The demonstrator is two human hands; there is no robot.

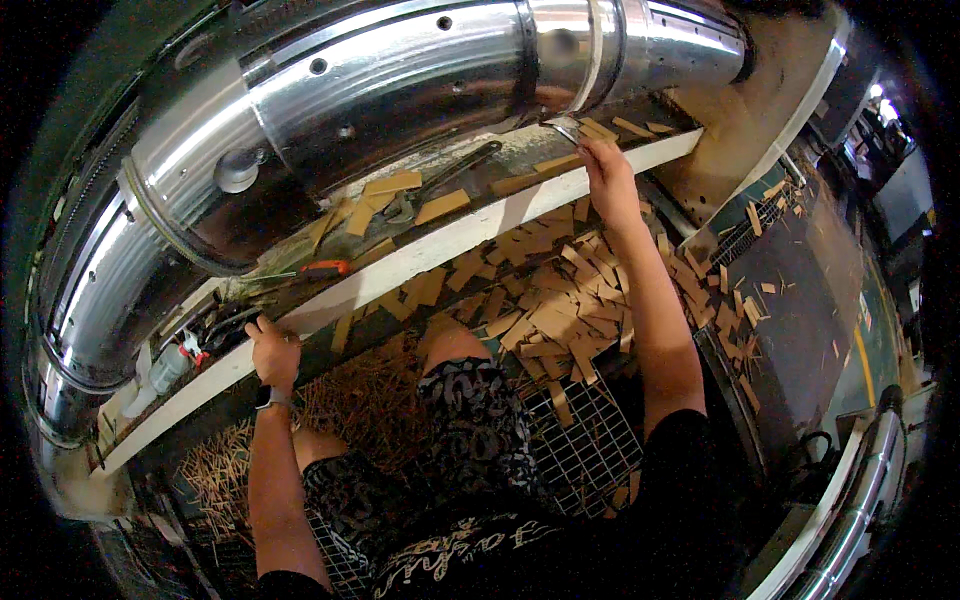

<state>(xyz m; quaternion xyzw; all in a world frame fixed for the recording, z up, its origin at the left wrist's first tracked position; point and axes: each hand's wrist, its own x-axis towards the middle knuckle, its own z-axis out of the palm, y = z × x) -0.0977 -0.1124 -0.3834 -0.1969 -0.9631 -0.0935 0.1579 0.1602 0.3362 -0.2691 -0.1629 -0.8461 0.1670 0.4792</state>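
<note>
Slanting lengthwise, a metal tool (pixel 565 131) points up-left.

A pile of cardboard scraps (pixel 565 312) spreads under the machine. Just below the pile is a wire grate (pixel 583 432), partly covered by scraps. Left of the pile lie thin brown strips (pixel 215 470); farther left is a pale bottle (pixel 163 374) with a red part. An orange-handled screwdriver (pixel 326 268) lies up and left of the pile. Well right of it run a yellow floor line (pixel 863 362) and, lower, a shiny tube (pixel 862 500).
</note>
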